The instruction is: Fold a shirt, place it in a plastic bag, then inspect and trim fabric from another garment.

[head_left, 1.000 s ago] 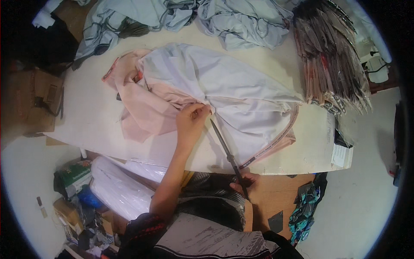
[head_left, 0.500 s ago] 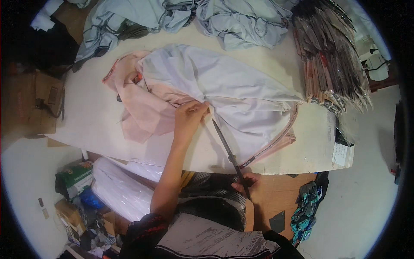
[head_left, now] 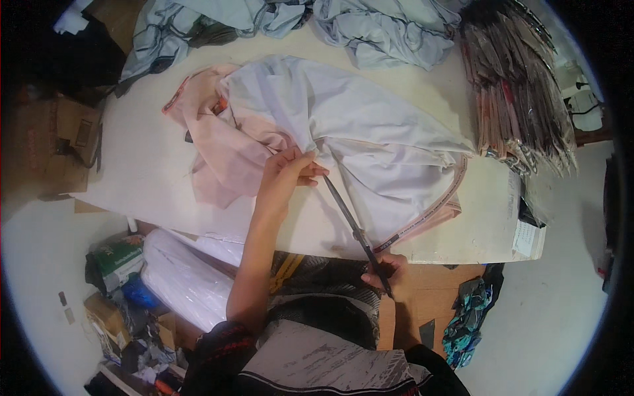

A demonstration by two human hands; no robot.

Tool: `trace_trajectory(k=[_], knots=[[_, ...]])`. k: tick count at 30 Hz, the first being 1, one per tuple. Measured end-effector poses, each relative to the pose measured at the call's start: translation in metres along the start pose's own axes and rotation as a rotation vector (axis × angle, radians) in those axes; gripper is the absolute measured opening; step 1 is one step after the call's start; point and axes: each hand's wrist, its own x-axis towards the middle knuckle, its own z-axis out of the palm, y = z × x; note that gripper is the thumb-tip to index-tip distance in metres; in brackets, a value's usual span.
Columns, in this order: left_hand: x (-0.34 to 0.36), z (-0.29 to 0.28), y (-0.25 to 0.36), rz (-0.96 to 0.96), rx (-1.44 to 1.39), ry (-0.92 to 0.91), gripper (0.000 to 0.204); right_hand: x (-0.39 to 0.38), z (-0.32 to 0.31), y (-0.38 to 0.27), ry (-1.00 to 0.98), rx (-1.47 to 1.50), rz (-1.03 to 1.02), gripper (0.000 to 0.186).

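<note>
A pink and white garment (head_left: 389, 178) lies bunched on the white table, with a printed band along its right edge. My left hand (head_left: 290, 170) pinches the cloth at the garment's near middle, thumb and fingers together. In my right hand (head_left: 389, 272), at the table's near edge, are long dark scissors (head_left: 349, 218). Their blades point up and left and look closed. The tip reaches the fingers of my left hand, close to the pinched cloth. The handle is partly hidden by my right fingers.
Pale grey garments (head_left: 389, 30) lie heaped along the table's far side. A stack of plastic-bagged garments (head_left: 515, 92) stands at the far right. Below the table's left part are plastic-wrapped white rolls (head_left: 185, 277). A cardboard box (head_left: 63, 148) is at the left.
My right hand and the scissors have shifted slightly up and right in the picture. Fingers of my left hand have spread a little, still at the cloth. The view has moved slightly.
</note>
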Motion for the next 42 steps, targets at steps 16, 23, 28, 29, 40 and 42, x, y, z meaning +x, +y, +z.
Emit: trace_trajectory(k=[16,23,28,29,40,42], knots=[[-0.006,-0.008,0.009,-0.030,0.022,-0.024,0.019,0.003,-0.004,-0.002,-0.017,-0.075,-0.094,0.028],[-0.005,-0.012,0.010,-0.058,0.031,-0.056,0.018,0.004,-0.005,-0.012,-0.070,-0.002,-0.059,0.026],[-0.009,-0.015,0.015,-0.105,0.003,-0.046,0.018,0.003,-0.010,-0.014,-0.089,-0.097,-0.024,0.024],[-0.008,-0.015,0.014,-0.105,0.000,-0.048,0.018,0.003,-0.011,-0.014,-0.087,-0.100,-0.023,0.024],[-0.005,-0.014,0.011,-0.104,-0.019,-0.097,0.020,0.007,-0.014,-0.012,-0.074,-0.033,-0.061,0.025],[-0.005,-0.015,0.012,-0.099,-0.021,-0.101,0.019,0.008,-0.014,-0.016,-0.080,-0.043,-0.059,0.025]])
